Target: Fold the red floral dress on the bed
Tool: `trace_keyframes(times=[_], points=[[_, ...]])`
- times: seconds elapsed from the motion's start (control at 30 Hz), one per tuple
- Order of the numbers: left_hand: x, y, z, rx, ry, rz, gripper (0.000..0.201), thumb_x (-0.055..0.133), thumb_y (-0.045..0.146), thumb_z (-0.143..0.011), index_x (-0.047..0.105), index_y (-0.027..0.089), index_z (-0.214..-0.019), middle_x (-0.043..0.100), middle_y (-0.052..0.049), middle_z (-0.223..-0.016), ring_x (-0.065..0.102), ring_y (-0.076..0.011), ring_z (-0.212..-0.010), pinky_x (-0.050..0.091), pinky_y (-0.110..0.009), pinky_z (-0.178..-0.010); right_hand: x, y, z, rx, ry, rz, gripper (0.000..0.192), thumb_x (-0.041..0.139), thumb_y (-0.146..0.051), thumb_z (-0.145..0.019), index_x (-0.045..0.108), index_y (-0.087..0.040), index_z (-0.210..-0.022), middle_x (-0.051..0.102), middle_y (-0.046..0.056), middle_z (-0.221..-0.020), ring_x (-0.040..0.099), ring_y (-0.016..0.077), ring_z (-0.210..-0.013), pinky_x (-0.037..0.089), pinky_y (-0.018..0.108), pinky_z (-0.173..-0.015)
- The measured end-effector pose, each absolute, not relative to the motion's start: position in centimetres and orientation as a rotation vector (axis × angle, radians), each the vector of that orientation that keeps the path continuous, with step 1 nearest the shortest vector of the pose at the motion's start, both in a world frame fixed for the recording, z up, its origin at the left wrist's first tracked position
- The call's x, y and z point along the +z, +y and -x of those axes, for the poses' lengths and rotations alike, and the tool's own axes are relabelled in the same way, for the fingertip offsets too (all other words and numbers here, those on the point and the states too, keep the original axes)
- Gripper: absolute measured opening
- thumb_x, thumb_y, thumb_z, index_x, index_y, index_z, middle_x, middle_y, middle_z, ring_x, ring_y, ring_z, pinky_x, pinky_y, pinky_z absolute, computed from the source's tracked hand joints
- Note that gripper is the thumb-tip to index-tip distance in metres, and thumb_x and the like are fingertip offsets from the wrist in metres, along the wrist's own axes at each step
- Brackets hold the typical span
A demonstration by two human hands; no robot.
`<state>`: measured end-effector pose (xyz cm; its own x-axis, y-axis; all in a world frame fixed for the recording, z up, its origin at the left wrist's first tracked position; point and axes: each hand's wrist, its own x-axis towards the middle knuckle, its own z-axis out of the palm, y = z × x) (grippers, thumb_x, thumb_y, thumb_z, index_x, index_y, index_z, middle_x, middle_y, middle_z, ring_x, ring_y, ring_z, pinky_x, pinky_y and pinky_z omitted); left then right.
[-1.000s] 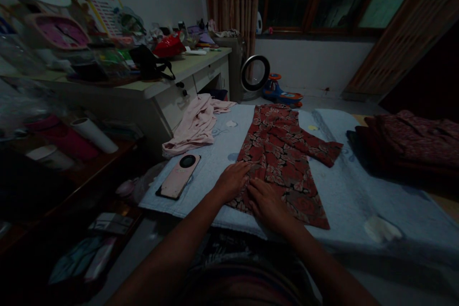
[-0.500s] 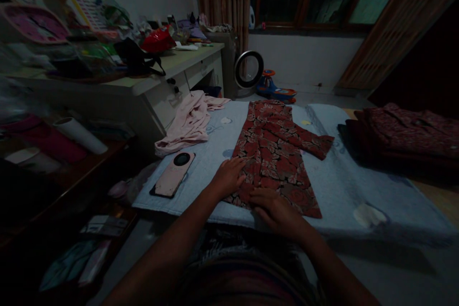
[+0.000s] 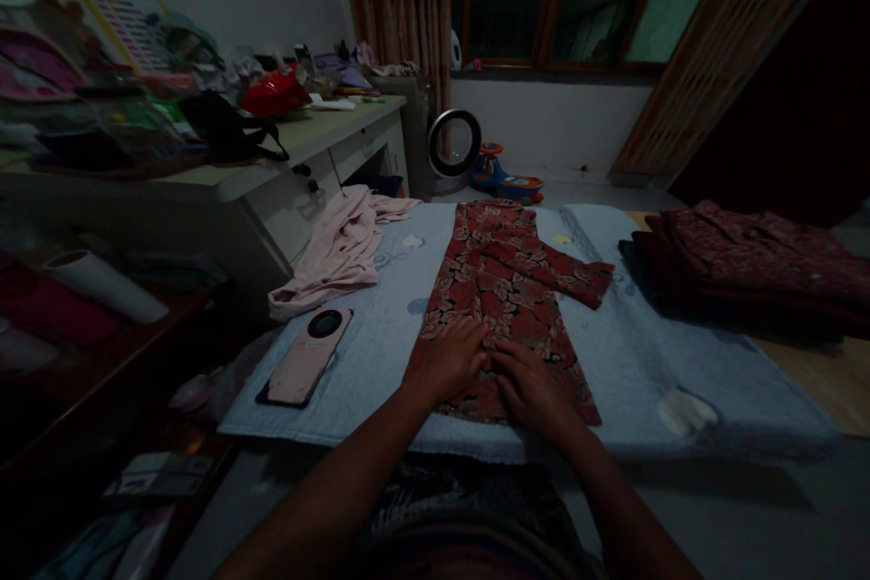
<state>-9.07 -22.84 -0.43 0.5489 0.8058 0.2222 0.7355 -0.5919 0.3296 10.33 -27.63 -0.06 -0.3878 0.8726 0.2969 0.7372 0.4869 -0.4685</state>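
Note:
A red floral garment lies flat along a light blue blanket, one sleeve folded across to the right. My left hand and my right hand rest side by side, palms down with fingers spread, on the garment's near end. Neither hand grips anything.
A pink phone lies on the blanket's left edge, with a pale pink cloth bunched beyond it. Folded dark red clothes are stacked at the right. A cluttered white desk stands at the left; a ring fan and toy car sit on the floor.
Both hands slid a little up the garment and came together, pressing flat on its near end. The camera view shifted left and down slightly.

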Motion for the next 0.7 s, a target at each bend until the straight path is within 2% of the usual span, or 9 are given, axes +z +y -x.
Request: trace_keyframes(times=[0.1,0.2,0.4,0.53,0.6,0.67,0.7], points=[[-0.5,-22.9,9.2,0.538,1.309,-2.591,0.050,0.053,0.025,-0.096,0.043,0.021,-0.145,0.050,-0.009,-0.150,0.040,-0.0226,-0.143,0.031,-0.044,-0.121,1.0,-27.7,-11.3,0.503,-2.210,1.326,0.032,0.047,-0.018,-0.092,0.068,-0.020,-0.117,0.069,0.010,-0.122,0.064,0.0228,-0.112,0.051,0.041,-0.099],[-0.4,-22.9,9.3,0.531,1.314,-2.583,0.051,0.052,0.025,-0.096,0.042,0.023,-0.146,0.050,-0.008,-0.151,0.040,-0.0227,-0.143,0.032,-0.045,-0.120,2.5,-27.0,-12.5,0.568,-2.162,1.353,0.030,0.045,-0.021,-0.094,0.068,-0.021,-0.114,0.073,0.007,-0.111,0.067,0.0215,-0.103,0.052,0.038,-0.093],[-0.7,-23.1,9.2,0.510,1.367,-2.591,0.053,0.052,0.027,-0.096,0.041,0.024,-0.148,0.043,-0.010,-0.156,0.038,-0.0250,-0.145,0.034,-0.047,-0.119,4.8,-21.8,-15.2,0.435,-2.119,1.499,0.031,0.044,-0.025,-0.095,0.071,-0.022,-0.110,0.073,0.007,-0.111,0.066,0.0220,-0.102,0.050,0.034,-0.090],[-0.9,-23.1,9.2,0.515,1.395,-2.606,0.056,0.054,0.029,-0.096,0.039,0.023,-0.149,0.031,-0.011,-0.163,0.034,-0.0272,-0.147,0.035,-0.048,-0.119,5.1,-15.5,-17.8,0.283,-2.249,1.828,0.029,0.048,-0.020,-0.090,0.074,-0.016,-0.101,0.074,0.011,-0.106,0.066,0.0230,-0.099,0.047,0.031,-0.088],[-1.0,-23.1,9.2,0.517,1.400,-2.600,0.056,0.055,0.029,-0.096,0.039,0.024,-0.149,0.030,-0.010,-0.163,0.034,-0.0275,-0.148,0.035,-0.048,-0.119,5.0,-12.7,-19.3,0.253,-2.280,2.018,0.027,0.051,-0.019,-0.089,0.075,-0.018,-0.099,0.074,0.011,-0.103,0.066,0.0228,-0.097,0.045,0.030,-0.089],[-1.1,-23.2,9.3,0.511,1.404,-2.590,0.056,0.055,0.029,-0.096,0.039,0.025,-0.149,0.032,-0.010,-0.162,0.035,-0.0276,-0.147,0.035,-0.049,-0.119,4.7,-10.7,-20.7,0.152,-2.155,2.214,0.027,0.052,-0.020,-0.089,0.075,-0.019,-0.102,0.072,0.012,-0.111,0.064,0.0244,-0.104,0.043,0.033,-0.093],[-1.2,-23.2,9.3,0.508,1.410,-2.582,0.056,0.055,0.029,-0.096,0.039,0.025,-0.149,0.033,-0.010,-0.162,0.035,-0.0277,-0.147,0.035,-0.049,-0.119,4.4,-10.0,-21.4,0.090,-2.084,2.265,0.030,0.050,-0.022,-0.091,0.074,-0.017,-0.109,0.068,0.016,-0.120,0.061,0.0274,-0.111,0.042,0.036,-0.095]])
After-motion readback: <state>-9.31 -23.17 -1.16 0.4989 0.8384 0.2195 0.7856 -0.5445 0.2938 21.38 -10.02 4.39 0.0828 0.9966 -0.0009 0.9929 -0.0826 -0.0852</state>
